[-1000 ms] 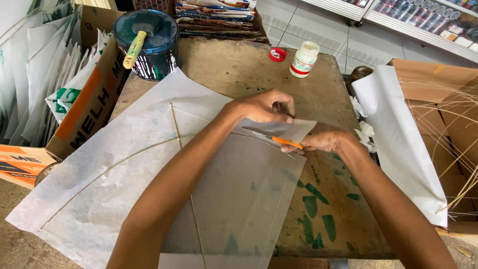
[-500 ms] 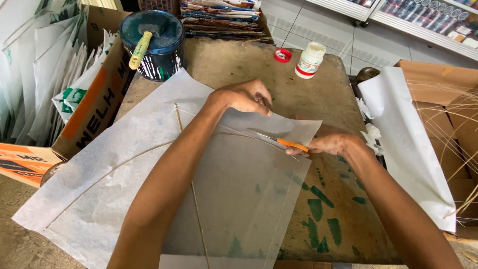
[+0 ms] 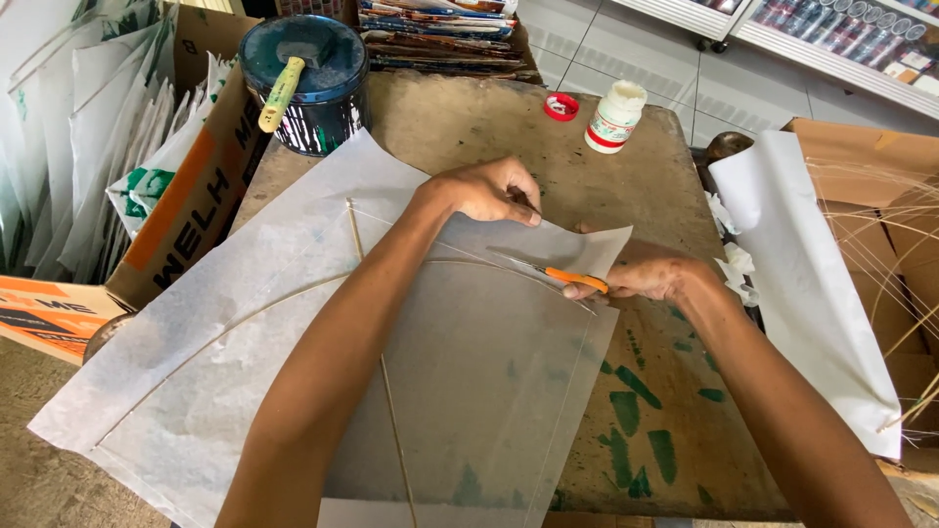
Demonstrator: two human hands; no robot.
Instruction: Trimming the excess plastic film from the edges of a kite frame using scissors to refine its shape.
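Note:
A large sheet of thin white paper [image 3: 245,342] lies over a worn wooden table [image 3: 469,127], with thin sticks [image 3: 386,391] crossing beneath it, one upright and one bowed. My left hand [image 3: 489,188] presses the sheet near its far edge, fingers curled on the paper. My right hand [image 3: 660,276] grips orange-handled scissors [image 3: 553,272], whose blades point left into the paper at its right corner.
A dark blue pot [image 3: 305,83] with a yellow-handled brush stands at the back left. Behind the sheet are a white bottle [image 3: 614,117] and a red cap [image 3: 561,106]. Cardboard boxes of paper flank the table: one left [image 3: 186,210], one right [image 3: 880,225]. A white paper roll [image 3: 802,284] leans right.
My left hand has slid left and away along the paper's far edge. The scissors and right hand stay near the right corner, blades reaching further left.

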